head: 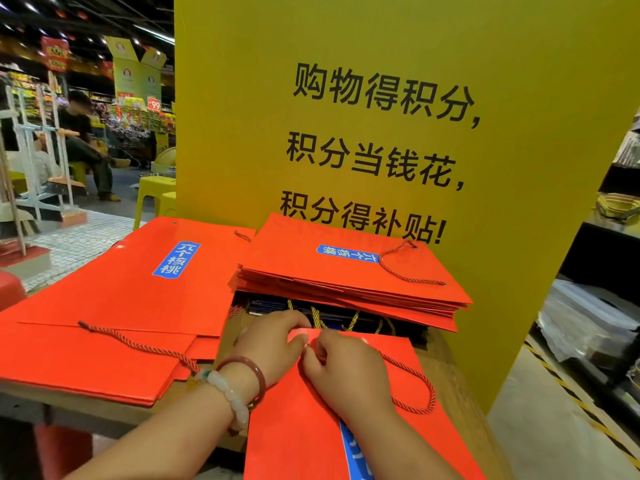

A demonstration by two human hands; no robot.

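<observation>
A flat red paper bag [294,427] with a blue label and a twisted cord handle [420,382] lies nearest me on the wooden table. My left hand [273,344], with two bracelets at the wrist, grips the bag's top edge. My right hand [346,372] pinches the cord where it meets that edge. Behind them sits a stack of red bags [349,282], and a spread of larger red bags [131,306] lies to the left.
A tall yellow sign board [381,98] with black characters stands behind the stack. Dark bags with gold cords [332,315] lie under the stack. Yellow stools [152,195] and a seated person [86,143] are at the left. Shelving [609,271] flanks the right.
</observation>
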